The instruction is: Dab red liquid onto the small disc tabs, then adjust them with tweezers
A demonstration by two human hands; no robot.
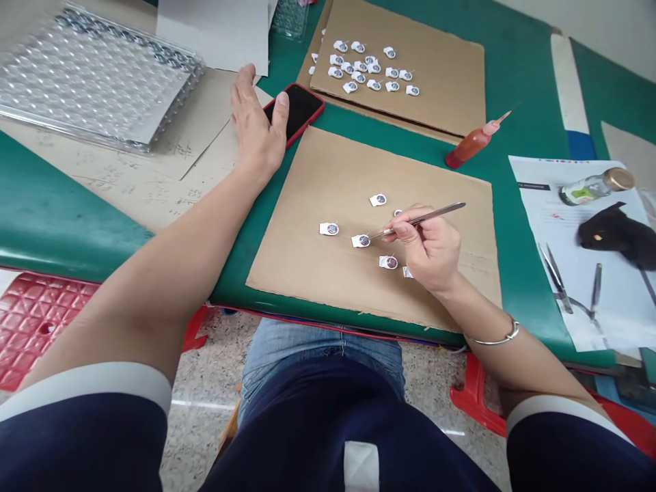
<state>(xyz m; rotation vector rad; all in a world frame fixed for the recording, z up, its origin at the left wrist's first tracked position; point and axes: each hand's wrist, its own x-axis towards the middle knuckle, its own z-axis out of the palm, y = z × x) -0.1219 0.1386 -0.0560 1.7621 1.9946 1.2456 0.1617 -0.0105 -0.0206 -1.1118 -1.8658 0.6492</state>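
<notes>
Tweezers (425, 217) gripped by right hand (428, 249) over cardboard (318, 225); left hand (256, 126) open on phone (300, 109); green table (51, 205).

Metal, cardboard and clear plastic on a matt green mat

Polished metal tweezers (423, 219) are held over matt brown cardboard (328, 273), on which small white paper-backed parts (361, 240) with shiny round centres are laid. A glossy black phone (302, 109) is cased in red plastic. A clear, glossy blister tray (92, 82) is seen on rough grey paperboard (154, 184); the mat (51, 212) looks smooth.
</notes>
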